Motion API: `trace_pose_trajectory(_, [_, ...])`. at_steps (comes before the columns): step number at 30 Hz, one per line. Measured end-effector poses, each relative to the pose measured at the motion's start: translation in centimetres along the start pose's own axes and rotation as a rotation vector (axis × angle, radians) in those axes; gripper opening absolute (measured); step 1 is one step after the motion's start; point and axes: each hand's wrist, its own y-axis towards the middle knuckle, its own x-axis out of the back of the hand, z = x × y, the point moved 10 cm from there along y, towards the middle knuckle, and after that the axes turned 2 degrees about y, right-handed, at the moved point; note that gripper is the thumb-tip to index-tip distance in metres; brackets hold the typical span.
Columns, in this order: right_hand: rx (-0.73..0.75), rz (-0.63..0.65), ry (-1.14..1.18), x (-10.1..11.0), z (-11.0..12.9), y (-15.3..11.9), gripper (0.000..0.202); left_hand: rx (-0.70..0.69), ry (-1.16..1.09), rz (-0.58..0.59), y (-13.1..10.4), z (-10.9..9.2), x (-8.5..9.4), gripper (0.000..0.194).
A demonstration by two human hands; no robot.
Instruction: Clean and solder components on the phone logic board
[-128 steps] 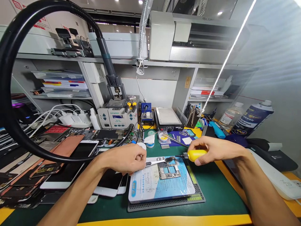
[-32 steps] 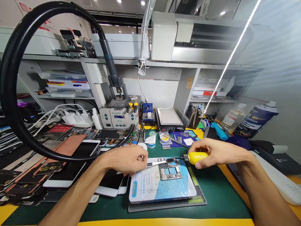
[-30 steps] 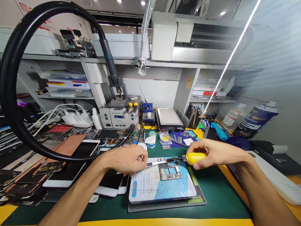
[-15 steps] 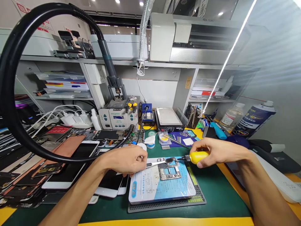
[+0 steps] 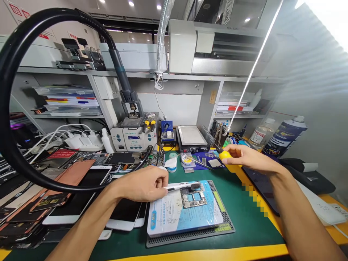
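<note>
My left hand (image 5: 148, 183) is closed around the handle of a small brush (image 5: 181, 186). The dark bristles of the brush rest over the top edge of a phone circuit board (image 5: 193, 199). That board lies on a white and blue box (image 5: 174, 217), which sits on a grey perforated mat (image 5: 190, 237). Held up at the right, a yellow bottle (image 5: 224, 156) with a black cap and thin nozzle is gripped by my right hand (image 5: 240, 156), away from the board and near the purple pad.
Phones and phone parts (image 5: 67, 192) are piled at the left under a thick black hose (image 5: 7, 119). Behind stand a rework station (image 5: 134, 137) and a heating plate (image 5: 191, 136). A spray can (image 5: 285, 137) and clear bottle (image 5: 262, 134) stand at the right.
My right hand has lifted the yellow bottle up and back from the board, its nozzle now pointing up and left. My left hand still has the brush at the board. The view has shifted slightly.
</note>
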Motion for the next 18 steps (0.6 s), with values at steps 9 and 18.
trace_pose_trajectory(9, [-0.194,-0.375,-0.132,4.1,-5.5,1.3,0.026,-0.06,0.012,-0.103,0.1,-0.3,0.8,0.016])
trace_pose_trajectory(18, [-0.378,-0.543,-0.295,6.6,-8.1,1.0,0.034,-0.037,-0.018,-0.226,0.3,0.4,1.7,0.022])
